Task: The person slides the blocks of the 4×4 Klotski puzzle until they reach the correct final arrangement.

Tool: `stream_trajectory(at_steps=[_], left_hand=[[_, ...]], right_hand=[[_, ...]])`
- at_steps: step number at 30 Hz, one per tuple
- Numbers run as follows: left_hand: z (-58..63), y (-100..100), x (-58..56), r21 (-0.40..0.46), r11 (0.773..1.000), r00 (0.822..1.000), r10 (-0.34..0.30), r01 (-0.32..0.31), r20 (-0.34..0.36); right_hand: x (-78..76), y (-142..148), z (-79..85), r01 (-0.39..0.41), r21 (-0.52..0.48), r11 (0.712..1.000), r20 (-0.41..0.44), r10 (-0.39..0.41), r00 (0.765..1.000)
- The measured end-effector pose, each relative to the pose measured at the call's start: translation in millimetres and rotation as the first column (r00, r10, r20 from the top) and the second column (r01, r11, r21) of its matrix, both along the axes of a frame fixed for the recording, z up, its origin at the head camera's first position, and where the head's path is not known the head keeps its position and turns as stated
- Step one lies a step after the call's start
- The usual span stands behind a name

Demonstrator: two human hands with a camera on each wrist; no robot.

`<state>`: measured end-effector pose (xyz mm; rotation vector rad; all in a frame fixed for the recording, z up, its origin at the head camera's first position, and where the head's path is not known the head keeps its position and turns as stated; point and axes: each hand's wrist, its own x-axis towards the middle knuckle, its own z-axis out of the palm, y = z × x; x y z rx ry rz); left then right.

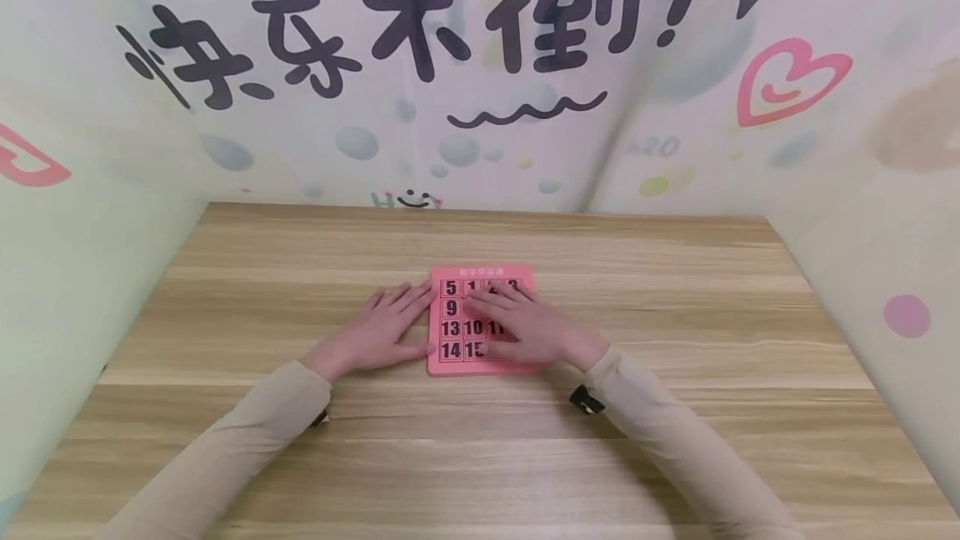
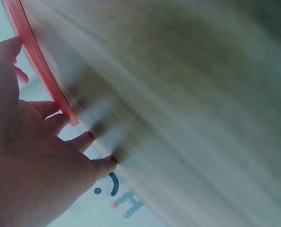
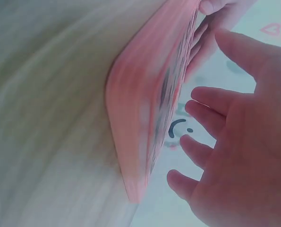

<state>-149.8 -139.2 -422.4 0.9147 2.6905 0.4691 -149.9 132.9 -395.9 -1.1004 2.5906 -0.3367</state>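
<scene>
A pink sliding number puzzle (image 1: pixel 486 369) lies flat on the wooden table, its tiles bearing black numbers such as 5, 9, 13, 10, 14 and 15. My left hand (image 1: pixel 378 332) is at its left side, fingers fairly straight, with the thumb and some fingertips touching the frame's edge. In the left wrist view the other fingertips of that hand (image 2: pixel 41 142) reach the table past the frame's corner. Over the right part of the tiles my right hand (image 1: pixel 536 330) is spread, hiding several numbers. The right wrist view shows a gap between the right fingers (image 3: pixel 204 111) and the puzzle face.
The wooden table (image 1: pixel 450 457) extends around the puzzle. A patterned cloth wall (image 1: pixel 300 148) with large black characters stands behind it, and side walls close in the left and right. A small black device (image 1: pixel 587 400) sits at the right wrist.
</scene>
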Motion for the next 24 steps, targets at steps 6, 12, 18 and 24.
stream_trajectory(at_steps=[6, 12, 18, 24], left_hand=[[0.5, 1.1, -0.4, -0.007, 1.0, 1.0, 0.0, 0.0, 0.001], [0.6, 0.8, -0.7, -0.014, 1.0, 1.0, -0.002, 0.002, -0.003], [2.5, 1.2, 0.0, -0.013, 1.0, 1.0, -0.002, 0.002, 0.001], [2.6, 1.3, 0.0, -0.013, 1.0, 1.0, -0.002, 0.002, 0.0]], right_hand=[[0.3, 8.1, 1.6, 0.027, 0.002, 1.0, 0.006, -0.027, 1.0], [-0.3, 15.6, 3.5, 0.029, -0.003, 1.0, -0.008, -0.029, 1.0], [-0.8, 23.2, 3.5, 0.038, -0.015, 0.999, -0.018, -0.038, 0.999], [2.8, 30.8, 3.8, 0.053, -0.018, 0.998, -0.021, -0.053, 0.998]])
